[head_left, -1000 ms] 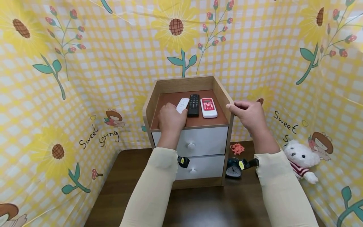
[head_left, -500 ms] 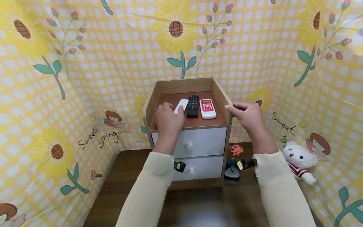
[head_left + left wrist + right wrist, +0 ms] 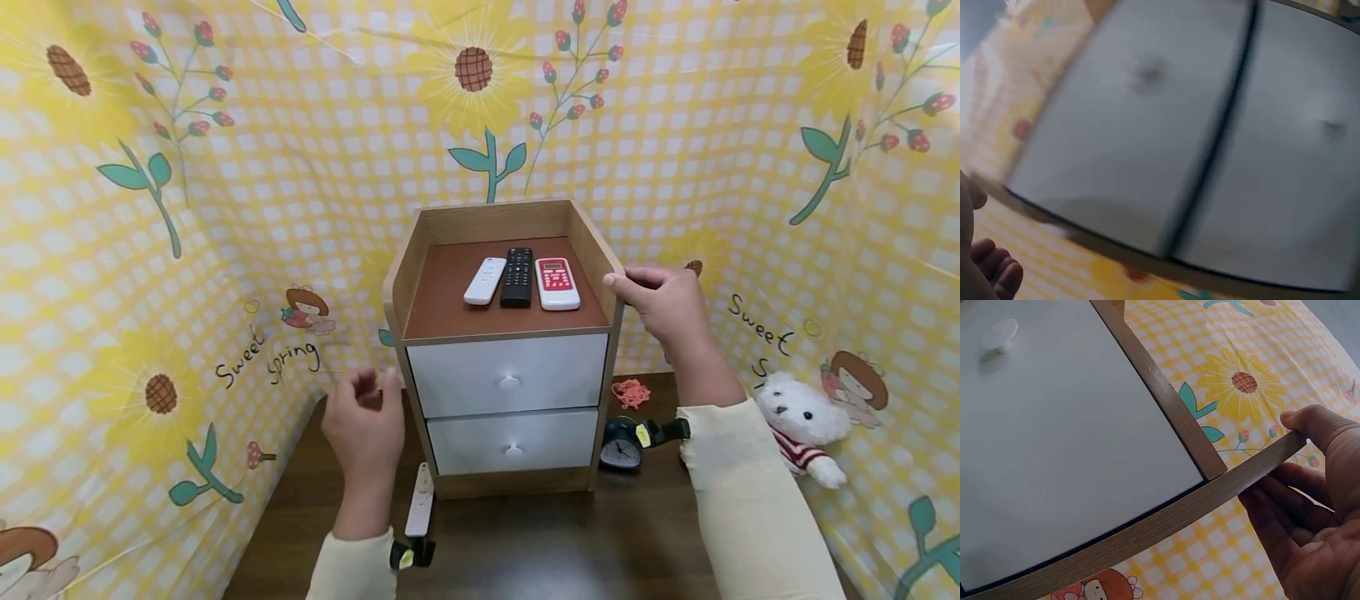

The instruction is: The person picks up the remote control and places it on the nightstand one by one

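A small wooden cabinet (image 3: 517, 483) with two white drawers stands on the table. On its brown top lie a white remote control (image 3: 484, 281), a black remote control (image 3: 517, 277) and a red-and-white remote control (image 3: 557, 284), side by side. My left hand (image 3: 365, 429) is in the air left of the drawers, fingers loosely bent and holding nothing. The left wrist view is blurred, with the fingers at its lower left. My right hand (image 3: 667, 308) grips the cabinet's right side panel (image 3: 1266, 464), thumb on one face and fingers on the other.
A long white strip-like object (image 3: 421, 500) lies by the cabinet's lower left corner. To the right are a black clock (image 3: 621, 450), an orange tangle of cord (image 3: 631, 392) and a white teddy bear (image 3: 802, 417). Patterned yellow cloth (image 3: 315, 167) surrounds the dark table (image 3: 540, 550).
My left hand has left the white remote control and moved down and left, off the cabinet top. The white strip-like object has come into sight. My right hand stays on the side panel.
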The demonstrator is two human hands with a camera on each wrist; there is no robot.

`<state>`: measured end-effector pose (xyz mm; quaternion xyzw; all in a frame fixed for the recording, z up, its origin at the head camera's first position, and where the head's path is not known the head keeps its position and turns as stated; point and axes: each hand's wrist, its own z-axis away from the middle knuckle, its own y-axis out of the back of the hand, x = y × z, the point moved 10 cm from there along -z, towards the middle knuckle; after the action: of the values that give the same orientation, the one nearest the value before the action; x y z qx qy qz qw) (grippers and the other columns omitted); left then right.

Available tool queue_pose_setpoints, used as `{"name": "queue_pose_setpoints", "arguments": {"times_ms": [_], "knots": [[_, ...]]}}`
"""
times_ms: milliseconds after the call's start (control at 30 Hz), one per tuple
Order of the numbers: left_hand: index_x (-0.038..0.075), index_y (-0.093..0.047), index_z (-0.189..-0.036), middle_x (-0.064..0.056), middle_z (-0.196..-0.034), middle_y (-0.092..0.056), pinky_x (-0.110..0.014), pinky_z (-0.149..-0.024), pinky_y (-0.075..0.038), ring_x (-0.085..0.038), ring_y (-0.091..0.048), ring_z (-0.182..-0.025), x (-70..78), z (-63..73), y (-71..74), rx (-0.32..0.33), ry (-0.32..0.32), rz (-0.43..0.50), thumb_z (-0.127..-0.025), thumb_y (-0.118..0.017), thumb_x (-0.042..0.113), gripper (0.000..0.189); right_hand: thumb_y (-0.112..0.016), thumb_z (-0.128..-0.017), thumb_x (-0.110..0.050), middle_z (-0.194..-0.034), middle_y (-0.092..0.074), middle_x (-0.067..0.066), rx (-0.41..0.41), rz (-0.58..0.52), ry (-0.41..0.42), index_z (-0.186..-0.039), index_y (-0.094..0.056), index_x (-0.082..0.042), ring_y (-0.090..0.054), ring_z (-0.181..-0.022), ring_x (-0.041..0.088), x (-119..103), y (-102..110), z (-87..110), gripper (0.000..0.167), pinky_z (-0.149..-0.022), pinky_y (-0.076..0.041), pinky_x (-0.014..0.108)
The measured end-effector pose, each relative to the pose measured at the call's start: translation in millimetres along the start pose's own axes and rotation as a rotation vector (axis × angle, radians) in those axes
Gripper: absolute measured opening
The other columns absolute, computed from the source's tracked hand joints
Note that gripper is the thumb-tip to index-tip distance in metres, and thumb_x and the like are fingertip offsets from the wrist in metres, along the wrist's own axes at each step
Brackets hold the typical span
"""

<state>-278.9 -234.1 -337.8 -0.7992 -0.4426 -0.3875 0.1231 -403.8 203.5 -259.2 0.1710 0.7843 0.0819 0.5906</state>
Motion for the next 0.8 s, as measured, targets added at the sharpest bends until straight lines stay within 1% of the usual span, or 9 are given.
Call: {"name": "queue_pose_setpoints", "arguments": {"times_ms": [100,200,267,333,400,433,533,633,800], "knots": [[-0.005,-0.072,-0.114,-0.022,-0.107,-0.072,-0.029,-0.085,-0.051,-0.035,-0.07,-0.093,-58.1,29.8,-7.2,-0.056,0.047,-0.057,-0.098,-0.082,0.023,0.034,-0.08,-0.097,-0.053,-0.143,-0.071,0.019,0.0,0.019,-0.004,-0.143,-0.072,-0.005,-0.066,-0.131,0.031,1.1,1.1,0.7,0.067,-0.113,-0.052,0.047],[-0.004,-0.071,-0.117,-0.021,-0.109,-0.072,-0.037,-0.088,-0.052,-0.036,-0.069,-0.097,-115.4,62.6,-14.8,-0.099,0.118,-0.104,-0.097,-0.083,0.023,0.035,-0.08,-0.096,-0.054,-0.143,-0.072,0.019,0.002,0.026,-0.01,-0.143,-0.072,-0.006,-0.065,-0.13,0.029,2.5,1.2,0.6,0.068,-0.11,-0.052,0.044],[-0.004,-0.07,-0.117,-0.022,-0.11,-0.071,-0.042,-0.089,-0.052,-0.037,-0.068,-0.098,-150.9,83.7,-17.0,-0.119,0.174,-0.136,-0.097,-0.084,0.022,0.035,-0.08,-0.096,-0.055,-0.143,-0.072,0.019,0.002,0.028,-0.005,-0.143,-0.072,-0.006,-0.066,-0.131,0.03,1.6,0.3,0.4,0.068,-0.11,-0.052,0.045],[-0.004,-0.07,-0.118,-0.022,-0.109,-0.07,-0.046,-0.09,-0.053,-0.037,-0.067,-0.099,-180.9,103.8,-19.2,-0.145,0.227,-0.168,-0.096,-0.084,0.021,0.036,-0.08,-0.096,-0.055,-0.144,-0.071,0.019,0.0,0.029,0.001,-0.144,-0.072,-0.006,-0.066,-0.132,0.031,0.8,0.0,0.0,0.069,-0.112,-0.051,0.047],[-0.005,-0.069,-0.118,-0.023,-0.109,-0.069,-0.05,-0.091,-0.054,-0.038,-0.067,-0.1,-204.0,121.3,-23.0,-0.187,0.272,-0.205,-0.095,-0.084,0.02,0.038,-0.08,-0.096,-0.055,-0.144,-0.071,0.019,0.003,0.025,0.003,-0.144,-0.072,-0.006,-0.066,-0.132,0.031,0.7,1.0,-0.3,0.069,-0.115,-0.051,0.049],[-0.006,-0.069,-0.12,-0.023,-0.11,-0.069,-0.052,-0.092,-0.054,-0.039,-0.067,-0.101,-215.4,129.9,-24.5,-0.215,0.304,-0.224,-0.096,-0.083,0.021,0.039,-0.08,-0.096,-0.055,-0.143,-0.072,0.019,0.003,0.024,-0.001,-0.144,-0.072,-0.007,-0.067,-0.13,0.029,0.9,1.0,-0.5,0.069,-0.112,-0.052,0.047],[-0.007,-0.068,-0.122,-0.025,-0.112,-0.067,-0.057,-0.094,-0.055,-0.041,-0.067,-0.104,-239.8,150.0,-27.8,-0.276,0.38,-0.269,-0.097,-0.082,0.025,0.043,-0.08,-0.096,-0.055,-0.141,-0.073,0.019,0.005,0.018,-0.011,-0.144,-0.072,-0.008,-0.07,-0.122,0.02,0.7,1.5,-1.2,0.068,-0.103,-0.055,0.036],[-0.008,-0.067,-0.123,-0.027,-0.113,-0.067,-0.059,-0.094,-0.056,-0.043,-0.068,-0.104,-253.2,162.2,-30.1,-0.303,0.413,-0.283,-0.098,-0.081,0.025,0.045,-0.08,-0.096,-0.054,-0.138,-0.074,0.019,0.012,0.023,-0.015,-0.143,-0.073,-0.009,-0.068,-0.111,0.01,0.0,2.7,-1.6,0.066,-0.088,-0.054,0.024],[-0.009,-0.067,-0.122,-0.026,-0.111,-0.067,-0.056,-0.093,-0.058,-0.041,-0.068,-0.102,-256.2,175.0,-31.4,-0.314,0.371,-0.279,-0.094,-0.083,0.022,0.045,-0.081,-0.096,-0.051,-0.137,-0.074,0.019,0.016,0.019,-0.014,-0.141,-0.074,-0.008,-0.068,-0.109,0.011,0.5,1.3,-0.7,0.063,-0.078,-0.055,0.02]]}}
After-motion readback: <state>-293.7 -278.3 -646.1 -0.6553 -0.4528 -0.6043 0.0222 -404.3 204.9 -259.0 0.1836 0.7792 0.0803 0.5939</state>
